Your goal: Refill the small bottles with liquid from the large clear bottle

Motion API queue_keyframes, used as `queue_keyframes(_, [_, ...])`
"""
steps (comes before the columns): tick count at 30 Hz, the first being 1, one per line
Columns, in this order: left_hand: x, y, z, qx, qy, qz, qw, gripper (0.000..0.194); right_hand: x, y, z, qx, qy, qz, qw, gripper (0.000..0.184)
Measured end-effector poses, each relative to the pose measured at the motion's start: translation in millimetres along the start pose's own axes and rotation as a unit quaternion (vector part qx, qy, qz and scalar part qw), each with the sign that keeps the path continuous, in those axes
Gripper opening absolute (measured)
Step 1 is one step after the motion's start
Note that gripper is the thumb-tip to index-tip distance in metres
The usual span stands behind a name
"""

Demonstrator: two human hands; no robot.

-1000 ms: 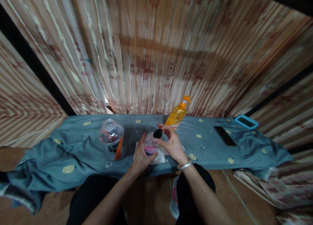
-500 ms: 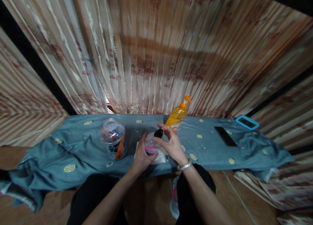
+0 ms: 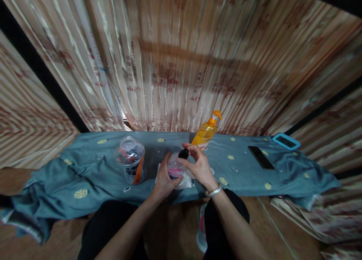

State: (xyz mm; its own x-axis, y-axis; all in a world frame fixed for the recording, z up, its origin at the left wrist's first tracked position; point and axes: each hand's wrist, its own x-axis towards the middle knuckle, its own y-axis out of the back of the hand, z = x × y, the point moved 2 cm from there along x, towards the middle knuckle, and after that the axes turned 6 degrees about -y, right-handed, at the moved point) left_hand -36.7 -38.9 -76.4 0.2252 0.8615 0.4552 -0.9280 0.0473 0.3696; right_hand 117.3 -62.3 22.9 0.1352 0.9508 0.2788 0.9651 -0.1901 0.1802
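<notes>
My left hand [image 3: 164,180] is wrapped round the side of a small clear plastic jar [image 3: 174,162] with pink and purple contents low inside. At the jar's upper right, the thumb and fingers of my right hand [image 3: 198,163] pinch a small shiny black piece [image 3: 183,153]. Whether that piece is fixed to the jar or only held at it, I cannot tell. Under the jar and my hands lies a crumpled white tissue or cloth [image 3: 185,182], partly covered.
A wide clear jar [image 3: 130,158], without a lid, stands on the blue-grey cloth [image 3: 93,150] at left. Behind my right hand is a yellow pump bottle [image 3: 206,133]. A dark phone [image 3: 260,157] and a blue-framed device [image 3: 286,141] lie at right. Curtains rise behind.
</notes>
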Motion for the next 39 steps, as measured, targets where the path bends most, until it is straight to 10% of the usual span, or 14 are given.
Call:
queue_keyframes(23, [1,3.1,2,0.014,0.015,-0.005,1.0,0.094,6,18,-6,0.047,0.009,-0.002,0.999,0.041])
queue_keyframes(32, [0,6.5,-3,0.023,0.024,-0.01,0.999,0.098,-7,97,74,-0.14,-0.121,0.063,0.981,0.031])
queue_keyframes(39, [2,11.5,4,-0.006,0.042,-0.011,0.999,0.101,-30,112,107,-0.308,-0.174,0.035,0.935,0.031])
